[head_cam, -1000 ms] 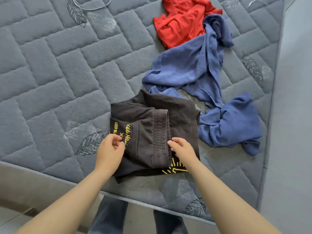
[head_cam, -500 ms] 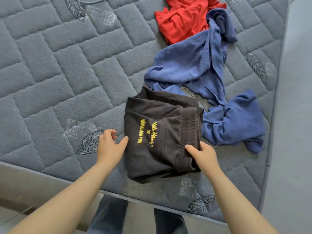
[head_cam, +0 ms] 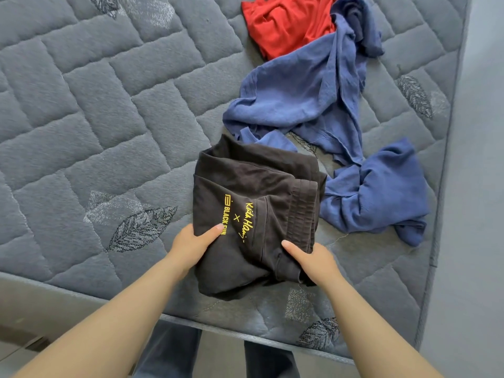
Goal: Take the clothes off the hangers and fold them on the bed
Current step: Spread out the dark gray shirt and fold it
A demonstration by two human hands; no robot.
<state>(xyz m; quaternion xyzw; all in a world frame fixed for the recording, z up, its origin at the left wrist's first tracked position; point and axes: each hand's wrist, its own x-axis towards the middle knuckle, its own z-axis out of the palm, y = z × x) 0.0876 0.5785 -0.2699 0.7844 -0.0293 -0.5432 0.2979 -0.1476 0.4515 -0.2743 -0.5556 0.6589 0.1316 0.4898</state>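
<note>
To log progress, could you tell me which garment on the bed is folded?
The black garment, with yellow lettering, gripped by the left hand and right hand; the blue garment and red garment lie crumpled beyond it.

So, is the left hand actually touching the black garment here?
Touching. The head view shows the left hand at the left edge of the black garment, its thumb lying flat on the cloth with no gap.

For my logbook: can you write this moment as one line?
black garment: folded bundle on bed | left hand: grips its left edge | right hand: grips its right edge | blue garment, red garment: crumpled behind
</note>
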